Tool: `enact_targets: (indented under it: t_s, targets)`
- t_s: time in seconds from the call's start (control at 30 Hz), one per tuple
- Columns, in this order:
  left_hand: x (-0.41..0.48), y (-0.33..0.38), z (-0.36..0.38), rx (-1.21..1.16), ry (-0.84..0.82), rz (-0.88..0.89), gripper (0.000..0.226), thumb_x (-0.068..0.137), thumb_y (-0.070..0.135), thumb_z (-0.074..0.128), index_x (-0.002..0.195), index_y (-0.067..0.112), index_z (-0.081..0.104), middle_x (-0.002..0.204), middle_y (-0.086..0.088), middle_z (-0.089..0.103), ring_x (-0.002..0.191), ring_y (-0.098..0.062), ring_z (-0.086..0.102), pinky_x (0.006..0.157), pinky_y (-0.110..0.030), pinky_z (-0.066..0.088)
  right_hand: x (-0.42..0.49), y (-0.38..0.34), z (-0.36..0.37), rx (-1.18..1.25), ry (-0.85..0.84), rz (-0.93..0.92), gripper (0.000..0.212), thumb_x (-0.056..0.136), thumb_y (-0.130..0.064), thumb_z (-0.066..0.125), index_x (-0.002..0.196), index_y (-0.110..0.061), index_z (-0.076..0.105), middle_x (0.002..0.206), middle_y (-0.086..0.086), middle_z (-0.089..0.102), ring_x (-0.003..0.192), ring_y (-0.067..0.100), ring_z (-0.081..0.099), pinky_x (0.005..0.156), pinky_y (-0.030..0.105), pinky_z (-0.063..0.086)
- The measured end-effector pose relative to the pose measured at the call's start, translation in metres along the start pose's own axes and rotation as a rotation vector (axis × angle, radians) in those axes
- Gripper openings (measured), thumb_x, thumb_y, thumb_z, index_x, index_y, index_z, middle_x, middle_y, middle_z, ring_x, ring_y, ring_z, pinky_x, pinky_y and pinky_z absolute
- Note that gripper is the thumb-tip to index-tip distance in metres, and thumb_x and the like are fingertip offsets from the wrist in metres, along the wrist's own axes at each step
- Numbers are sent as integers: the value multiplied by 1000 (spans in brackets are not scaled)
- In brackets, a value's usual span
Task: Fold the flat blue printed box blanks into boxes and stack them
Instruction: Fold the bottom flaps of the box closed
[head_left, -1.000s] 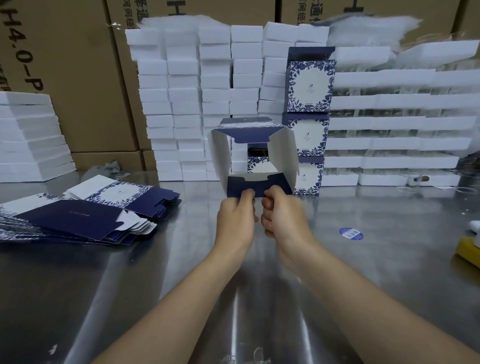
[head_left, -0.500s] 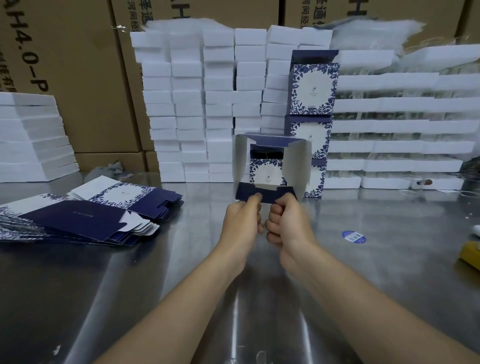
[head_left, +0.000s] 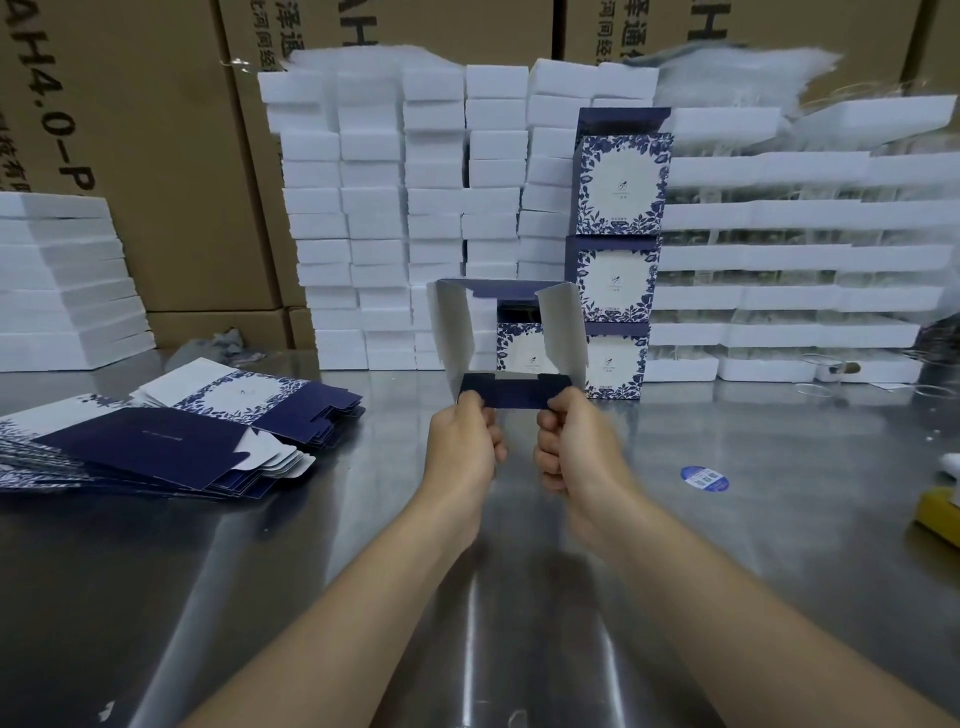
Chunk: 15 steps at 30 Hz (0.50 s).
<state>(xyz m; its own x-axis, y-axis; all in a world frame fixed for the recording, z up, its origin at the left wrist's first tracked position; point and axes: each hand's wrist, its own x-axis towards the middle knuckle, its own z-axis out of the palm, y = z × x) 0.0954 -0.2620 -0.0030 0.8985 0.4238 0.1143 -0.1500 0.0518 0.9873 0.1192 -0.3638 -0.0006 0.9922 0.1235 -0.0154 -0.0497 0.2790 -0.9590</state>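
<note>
I hold a half-opened blue printed box blank (head_left: 511, 338) in the air above the steel table, its open end facing me and its white insides showing. My left hand (head_left: 465, 447) pinches the left end of its dark blue bottom flap. My right hand (head_left: 576, 447) pinches the right end of the same flap. A fanned pile of flat blue blanks (head_left: 171, 436) lies on the table at the left. Behind the held box, a stack of three folded blue floral boxes (head_left: 618, 249) stands upright, and another folded box (head_left: 519, 345) shows through the open blank.
White foam blocks (head_left: 395, 208) are stacked in a wall at the back, with more at the left (head_left: 62, 280) and long white trays at the right (head_left: 795, 260). Brown cartons stand behind. A blue round sticker (head_left: 705, 478) and a yellow object (head_left: 937, 512) lie on the table at the right.
The box blank has squared up from a skewed shape. My two hands have moved apart along the bottom flap, from side by side at its middle to its two ends.
</note>
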Motion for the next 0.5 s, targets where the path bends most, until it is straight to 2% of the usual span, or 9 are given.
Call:
enact_targets:
  t_s: [0.07,0.17,0.3,0.37,0.5]
  targets:
    - [0,-2,0,-3,-3,-13,37,104,22,41,67,22,40,51,9,35,49,-12,36,40,-19,30,1,1,1,-17,37,-21,34,99,-20,40,65,-24,36,49,-7,26,40,11,21,39,24,16]
    - [0,-2,0,-2,28,-11,38,104,26,42,67,20,40,50,8,36,48,-13,38,44,-23,31,2,1,1,-48,79,-36,36,98,-18,39,63,-24,33,48,-7,25,42,13,21,46,28,15]
    - [2,-2,-1,27,63,31,37,105,19,37,67,18,37,51,7,33,54,-16,34,42,-22,29,3,0,-1,-34,72,-27,34,96,-18,41,65,-25,31,50,-8,24,42,12,19,39,24,15]
    - [3,-3,-1,64,65,45,34,102,15,36,69,18,35,53,5,31,57,-19,31,46,-26,26,4,-1,-3,-42,77,-29,35,97,-21,44,64,-25,34,49,-9,25,40,11,20,38,22,16]
    - [3,-4,-1,86,75,70,26,102,18,36,76,15,40,57,4,32,59,-20,31,51,-31,24,9,2,-6,-74,148,-73,33,98,-19,45,67,-23,36,50,-6,27,43,13,22,42,26,18]
